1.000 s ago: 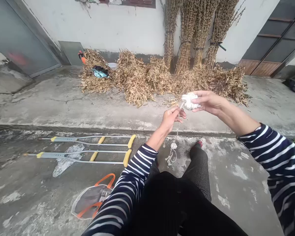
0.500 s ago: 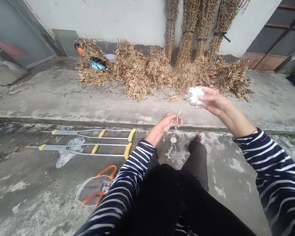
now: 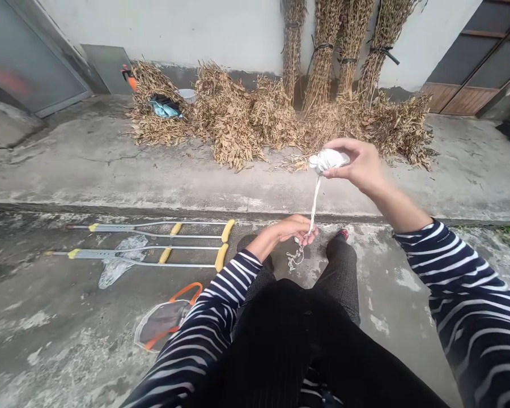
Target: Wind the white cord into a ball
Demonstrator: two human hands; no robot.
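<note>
My right hand (image 3: 359, 164) is closed around a ball of white cord (image 3: 329, 160), held out over the concrete step. From the ball a white cord (image 3: 314, 204) runs down, fairly straight, to my left hand (image 3: 297, 229). The fingers of my left hand are curled about that cord, lower and nearer my body. Beneath the left hand, a loose tangle of white cord (image 3: 296, 259) shows on or just above the ground between my feet; part of it is hidden behind the fingers.
Dried plant piles (image 3: 233, 124) lie along the wall, and tied stalk bundles (image 3: 323, 56) lean there. To my left, crutches (image 3: 153, 258) rest over a clear plastic bag (image 3: 121, 263). Closer is a mesh bag (image 3: 161, 323) with orange handles. The step's edge (image 3: 255, 214) crosses in front.
My left hand has moved lower, and my right hand has turned with the ball and shifted slightly left. The cord between them now hangs longer and steeper.
</note>
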